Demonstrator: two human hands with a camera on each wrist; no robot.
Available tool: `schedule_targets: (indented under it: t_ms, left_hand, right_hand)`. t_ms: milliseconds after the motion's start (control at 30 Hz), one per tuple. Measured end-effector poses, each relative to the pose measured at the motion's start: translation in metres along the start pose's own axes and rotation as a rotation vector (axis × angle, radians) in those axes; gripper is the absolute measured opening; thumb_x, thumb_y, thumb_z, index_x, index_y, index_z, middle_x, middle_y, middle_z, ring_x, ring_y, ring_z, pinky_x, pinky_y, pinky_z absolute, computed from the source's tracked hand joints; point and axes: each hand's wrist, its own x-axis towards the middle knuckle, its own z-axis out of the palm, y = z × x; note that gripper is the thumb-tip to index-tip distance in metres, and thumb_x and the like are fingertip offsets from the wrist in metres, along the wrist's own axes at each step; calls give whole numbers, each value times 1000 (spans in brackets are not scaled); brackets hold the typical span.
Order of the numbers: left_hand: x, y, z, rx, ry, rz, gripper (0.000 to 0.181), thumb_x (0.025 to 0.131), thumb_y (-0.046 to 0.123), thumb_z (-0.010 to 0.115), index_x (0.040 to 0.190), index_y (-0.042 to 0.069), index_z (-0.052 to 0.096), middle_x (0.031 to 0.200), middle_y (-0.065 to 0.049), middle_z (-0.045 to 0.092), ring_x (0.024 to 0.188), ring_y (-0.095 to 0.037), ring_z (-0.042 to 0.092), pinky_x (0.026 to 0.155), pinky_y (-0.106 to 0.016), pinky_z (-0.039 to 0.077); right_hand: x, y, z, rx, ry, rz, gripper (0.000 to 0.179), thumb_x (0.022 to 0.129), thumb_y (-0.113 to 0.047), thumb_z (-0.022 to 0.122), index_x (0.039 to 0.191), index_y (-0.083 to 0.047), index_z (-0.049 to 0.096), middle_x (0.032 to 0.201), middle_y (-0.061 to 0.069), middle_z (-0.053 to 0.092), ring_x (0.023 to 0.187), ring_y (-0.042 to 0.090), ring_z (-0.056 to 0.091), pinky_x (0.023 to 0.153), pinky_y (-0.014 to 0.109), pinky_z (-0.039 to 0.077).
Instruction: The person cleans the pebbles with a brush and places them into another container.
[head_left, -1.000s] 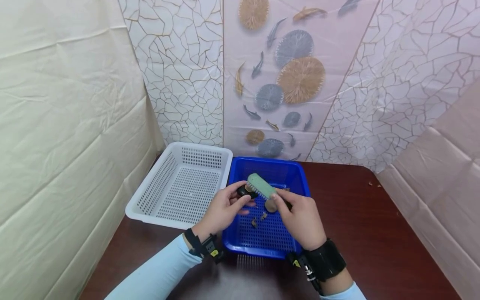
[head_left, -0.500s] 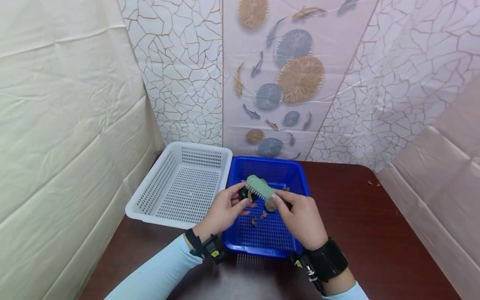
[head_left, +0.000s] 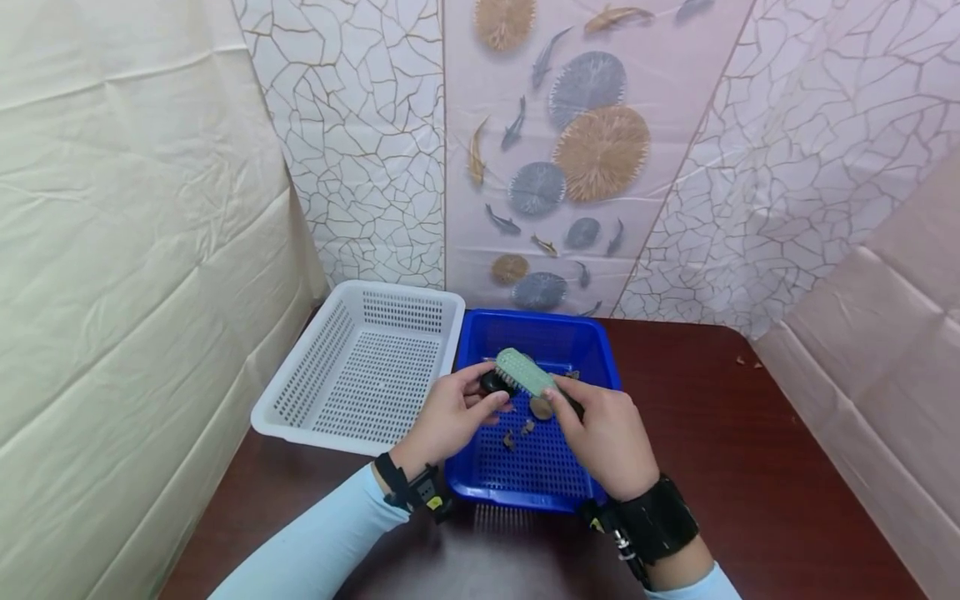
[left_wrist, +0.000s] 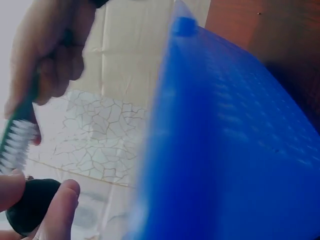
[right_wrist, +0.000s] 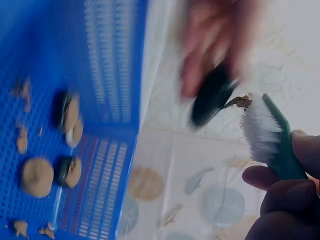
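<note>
My left hand (head_left: pixel 453 412) holds a dark, smooth, rounded stone (head_left: pixel 493 382) over the blue basket, pinched between fingers and thumb. In my right hand (head_left: pixel 611 429) is a green scrubbing brush (head_left: pixel 527 372), gripped by its handle. Its white bristles (right_wrist: pixel 260 132) face the stone. Beside the bristle tips in the right wrist view, a brown crumbly clump (right_wrist: pixel 243 102) hangs off the stone's end by a thin dark strip. The left wrist view shows the stone (left_wrist: pixel 32 205) held by the fingertips, right below the bristles (left_wrist: pixel 17 142).
The blue perforated basket (head_left: pixel 536 317) holds a tan round lump (right_wrist: pixel 37 176), dark stones with brown crust (right_wrist: pixel 73 172) and several brown crumbs (right_wrist: pixel 21 228). A white perforated basket (head_left: pixel 281 432) stands to its left. Small brown bits (head_left: pixel 740 361) lie on the table (head_left: pixel 697 450) at right.
The brown patch seen on the stone's upper face earlier no longer shows in the head view. The brush head has shifted slightly over the stone; both hands keep their grips.
</note>
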Motion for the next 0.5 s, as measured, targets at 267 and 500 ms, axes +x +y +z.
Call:
schedule_targets:
  t_ms: [267, 500]
  left_hand:
    - [-1, 2, -2, -55, 34, 23, 51, 111, 6, 68, 159, -3, 51, 129, -25, 75, 106, -38, 80, 85, -36, 69]
    - [-3, 7, 0, -54, 39, 32, 52, 111, 8, 68, 159, -2, 51, 128, -24, 76, 104, -32, 81, 85, -35, 69]
  right_hand:
    - [0, 8, -4, -76, 6, 92, 36, 110, -28, 72, 132, 0, 79, 93, 11, 79, 55, 13, 49, 50, 30, 41]
    - [2, 10, 1, -15, -48, 69, 36, 110, -29, 72, 132, -1, 79, 93, 15, 80, 51, 14, 49, 45, 29, 39]
